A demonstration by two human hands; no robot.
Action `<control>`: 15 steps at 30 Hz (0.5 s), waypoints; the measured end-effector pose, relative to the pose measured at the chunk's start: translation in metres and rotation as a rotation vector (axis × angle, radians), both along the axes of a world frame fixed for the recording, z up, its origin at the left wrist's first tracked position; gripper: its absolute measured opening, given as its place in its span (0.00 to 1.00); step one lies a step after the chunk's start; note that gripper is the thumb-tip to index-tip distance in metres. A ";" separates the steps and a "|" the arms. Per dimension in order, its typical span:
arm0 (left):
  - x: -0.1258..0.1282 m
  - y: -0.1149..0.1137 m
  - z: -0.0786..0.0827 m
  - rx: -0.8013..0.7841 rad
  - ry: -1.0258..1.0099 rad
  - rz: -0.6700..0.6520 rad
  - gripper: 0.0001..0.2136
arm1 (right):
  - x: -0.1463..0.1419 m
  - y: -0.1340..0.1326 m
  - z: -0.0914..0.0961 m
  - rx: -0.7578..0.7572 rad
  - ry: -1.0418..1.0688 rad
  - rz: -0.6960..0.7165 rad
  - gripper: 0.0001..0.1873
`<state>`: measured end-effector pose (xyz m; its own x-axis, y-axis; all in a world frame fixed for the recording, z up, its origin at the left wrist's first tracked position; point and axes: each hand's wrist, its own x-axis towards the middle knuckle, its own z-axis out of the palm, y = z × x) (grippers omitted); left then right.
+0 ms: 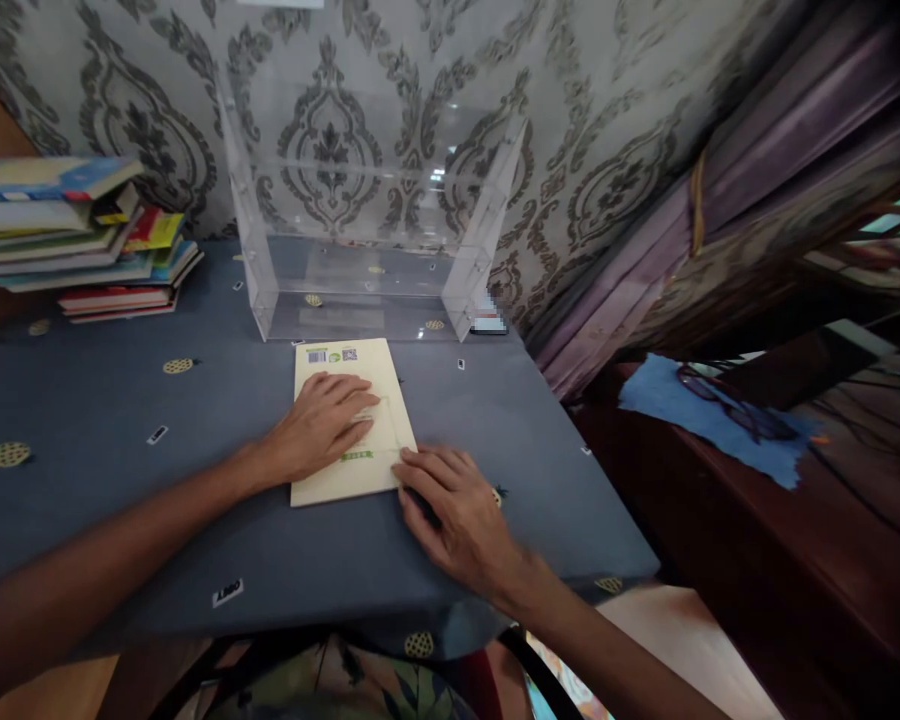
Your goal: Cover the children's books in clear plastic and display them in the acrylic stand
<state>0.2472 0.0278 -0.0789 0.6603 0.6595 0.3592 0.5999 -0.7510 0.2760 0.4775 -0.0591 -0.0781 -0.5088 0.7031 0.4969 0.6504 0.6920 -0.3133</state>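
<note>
A pale yellow book [322,480] lies flat on the blue tablecloth, with a barcode, a QR code and small green print on the upward cover. Across its middle rests my left hand [326,425], palm down, fingers stretched out and hiding part of the cover. My right hand [457,510] lies at the lower right edge; its fingertips touch the cover's border, and the thumb sits apart from the fingers on the cloth side. Just beyond the book stands a clear acrylic rack [360,320] with slanted side panels.
A stack of several books [105,240] stands at the back left of the table [157,520]. Behind is a patterned wall with a purple curtain [645,230] on the right. Lower on the right, glasses [742,405] lie on a blue cloth [652,385] beside cables.
</note>
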 end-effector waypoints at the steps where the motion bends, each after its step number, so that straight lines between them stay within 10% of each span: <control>1: -0.001 0.002 -0.001 0.014 0.003 0.021 0.16 | -0.003 -0.003 0.001 -0.001 0.003 -0.003 0.10; 8: -0.003 0.014 0.014 -0.060 0.037 -0.012 0.16 | -0.049 -0.024 0.010 -0.074 -0.139 0.329 0.13; 15: 0.018 0.014 0.016 0.129 0.250 0.083 0.16 | -0.076 0.012 0.007 0.045 -0.175 0.747 0.10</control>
<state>0.2656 0.0418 -0.0633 0.6847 0.6743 0.2765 0.6981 -0.7158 0.0167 0.4019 -0.0473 -0.0707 -0.9145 0.1231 0.3853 0.0429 0.9767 -0.2101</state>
